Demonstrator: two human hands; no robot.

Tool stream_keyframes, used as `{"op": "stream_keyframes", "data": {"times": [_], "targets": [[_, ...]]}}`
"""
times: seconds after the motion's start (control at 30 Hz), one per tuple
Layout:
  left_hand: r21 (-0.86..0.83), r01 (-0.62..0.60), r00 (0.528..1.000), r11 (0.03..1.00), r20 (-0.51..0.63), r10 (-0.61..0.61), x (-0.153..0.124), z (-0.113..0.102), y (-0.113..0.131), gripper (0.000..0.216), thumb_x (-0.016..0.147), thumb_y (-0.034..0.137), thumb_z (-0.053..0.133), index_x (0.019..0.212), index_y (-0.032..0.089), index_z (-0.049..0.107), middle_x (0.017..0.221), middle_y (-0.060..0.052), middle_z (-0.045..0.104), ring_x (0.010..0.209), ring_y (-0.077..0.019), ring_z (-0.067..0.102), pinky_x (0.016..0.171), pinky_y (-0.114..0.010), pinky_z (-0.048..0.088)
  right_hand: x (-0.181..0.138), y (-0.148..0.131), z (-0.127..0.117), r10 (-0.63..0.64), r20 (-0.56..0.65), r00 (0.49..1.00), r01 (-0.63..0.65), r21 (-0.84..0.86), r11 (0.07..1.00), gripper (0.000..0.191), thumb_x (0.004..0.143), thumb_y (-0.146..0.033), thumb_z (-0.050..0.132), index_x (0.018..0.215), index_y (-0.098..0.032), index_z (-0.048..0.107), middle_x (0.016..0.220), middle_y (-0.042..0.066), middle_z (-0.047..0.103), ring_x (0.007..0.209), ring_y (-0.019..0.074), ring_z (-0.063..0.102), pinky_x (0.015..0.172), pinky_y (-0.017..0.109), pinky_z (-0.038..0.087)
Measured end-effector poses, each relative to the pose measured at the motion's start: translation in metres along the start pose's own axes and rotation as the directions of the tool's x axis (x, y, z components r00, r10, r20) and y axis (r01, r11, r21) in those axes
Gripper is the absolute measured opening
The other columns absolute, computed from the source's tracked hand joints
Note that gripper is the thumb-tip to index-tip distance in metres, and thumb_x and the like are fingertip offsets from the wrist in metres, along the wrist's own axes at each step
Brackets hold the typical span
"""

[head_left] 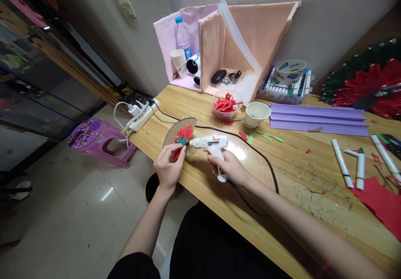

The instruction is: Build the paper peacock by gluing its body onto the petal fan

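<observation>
My right hand [230, 167] is closed round the handle of a white hot glue gun [209, 143], whose nozzle points left toward a cardboard half-disc [178, 130]. Red paper petals [184, 135] and a small green piece are stuck on the half-disc. My left hand [168, 165] pinches the half-disc's lower edge at the wooden table's [282, 178] near corner. The gun's black cord [269, 166] loops across the table behind my right wrist.
A clear bowl of red cut-outs [226, 104] and a white paper cup [256, 114] stand behind the gun. Purple folded paper [316, 119], white glue sticks [351, 164], red paper [380, 201] and a marker box [286, 84] lie right. A power strip [142, 114] and pink stool [98, 139] sit left.
</observation>
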State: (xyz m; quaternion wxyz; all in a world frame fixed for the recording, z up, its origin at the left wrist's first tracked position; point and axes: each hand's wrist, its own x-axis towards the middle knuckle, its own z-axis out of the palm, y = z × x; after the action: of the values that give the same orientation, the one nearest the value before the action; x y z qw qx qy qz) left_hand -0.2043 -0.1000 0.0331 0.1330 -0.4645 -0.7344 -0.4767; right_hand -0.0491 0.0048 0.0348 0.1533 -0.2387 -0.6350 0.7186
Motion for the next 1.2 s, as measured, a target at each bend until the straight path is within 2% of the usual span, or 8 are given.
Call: {"op": "stream_keyframes", "data": {"times": [0.2,0.53,0.93,1.2], "targets": [[0.014,-0.004,1.000,1.000,-0.003,0.004,0.0018,-0.0014,0.0010,0.007,0.075,0.021,0.067,0.082,0.019,0.068,0.082,-0.004,0.070,0.077,-0.0152,0.066,0.073,-0.030,0.054,0.0012,-0.0028,-0.0039,-0.004,-0.020,1.000,0.003,-0.032,0.999,0.041,0.081,-0.036,0.045,0.045,-0.018,0.049,0.043,0.001,0.053,0.044,0.0106,0.046,0.049,0.023,0.036],[0.022,-0.003,1.000,1.000,-0.001,0.003,0.0024,-0.0006,0.0027,0.007,0.075,0.021,0.067,0.082,0.019,0.068,0.082,-0.003,0.070,0.076,-0.0154,0.066,0.073,-0.030,0.054,0.0007,-0.0023,-0.0047,0.012,0.009,1.000,-0.012,0.012,1.000,0.042,0.079,-0.037,0.046,0.042,-0.019,0.048,0.040,0.000,0.050,0.041,0.0105,0.044,0.046,0.024,0.035],[0.015,-0.014,1.000,1.000,-0.001,0.014,0.0025,-0.0006,0.0039,0.008,0.075,0.019,0.068,0.083,0.018,0.068,0.082,-0.003,0.070,0.077,-0.0156,0.066,0.074,-0.031,0.053,-0.0001,-0.0057,-0.0067,0.017,-0.009,1.000,-0.017,-0.078,0.997,0.042,0.080,-0.035,0.044,0.042,-0.020,0.047,0.041,0.001,0.051,0.041,0.0104,0.045,0.046,0.024,0.036],[0.002,-0.017,1.000,1.000,0.000,0.017,0.0023,-0.0009,0.0042,0.008,0.074,0.018,0.068,0.082,0.017,0.069,0.082,-0.004,0.070,0.077,-0.0144,0.066,0.074,-0.029,0.052,-0.0022,-0.0059,-0.0072,0.014,-0.007,1.000,-0.015,-0.080,0.997,0.031,0.080,-0.035,0.047,0.054,-0.019,0.048,0.044,-0.001,0.051,0.041,0.0099,0.045,0.045,0.023,0.034]]}}
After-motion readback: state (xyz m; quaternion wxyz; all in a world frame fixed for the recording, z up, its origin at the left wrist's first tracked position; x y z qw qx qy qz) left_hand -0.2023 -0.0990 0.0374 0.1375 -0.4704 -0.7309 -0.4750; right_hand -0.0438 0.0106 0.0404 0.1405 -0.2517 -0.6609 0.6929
